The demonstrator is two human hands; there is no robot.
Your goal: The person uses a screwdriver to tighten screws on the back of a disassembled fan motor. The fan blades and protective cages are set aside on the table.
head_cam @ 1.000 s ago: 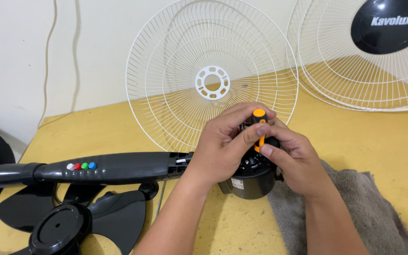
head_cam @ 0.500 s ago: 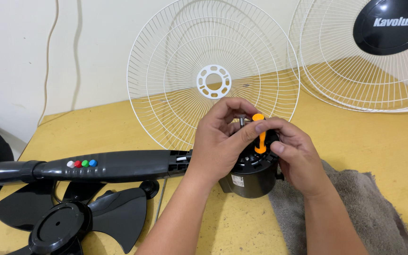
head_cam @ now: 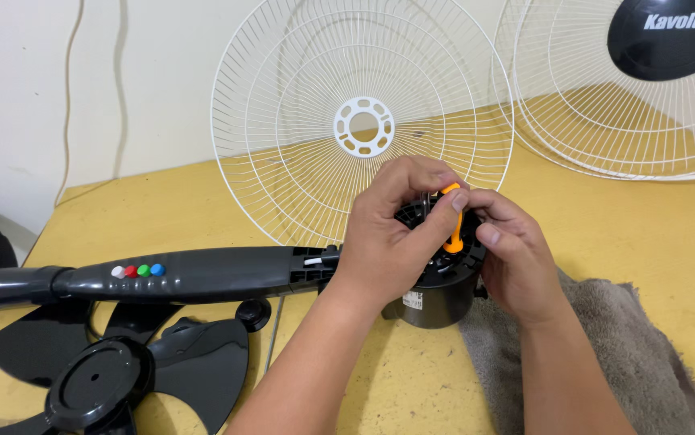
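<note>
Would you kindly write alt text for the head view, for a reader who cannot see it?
Left hand and right hand grip an orange tool over a black fan motor on a yellow table. A white grille leans behind; black fan blades lie at left, a grey cloth at right.

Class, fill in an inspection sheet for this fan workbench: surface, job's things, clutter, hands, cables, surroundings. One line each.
Surface: yellow tabletop, scuffed.
Job's things: black motor housing at the end of a black fan arm; orange tool upright on top.
Clutter: black fan blade, grey cloth, two white wire guards.
Hands: left hand and right hand cup the housing, fingers pinching the tool.
Cables: a thin cord hangs on the wall.
Surroundings: pale wall.
</note>
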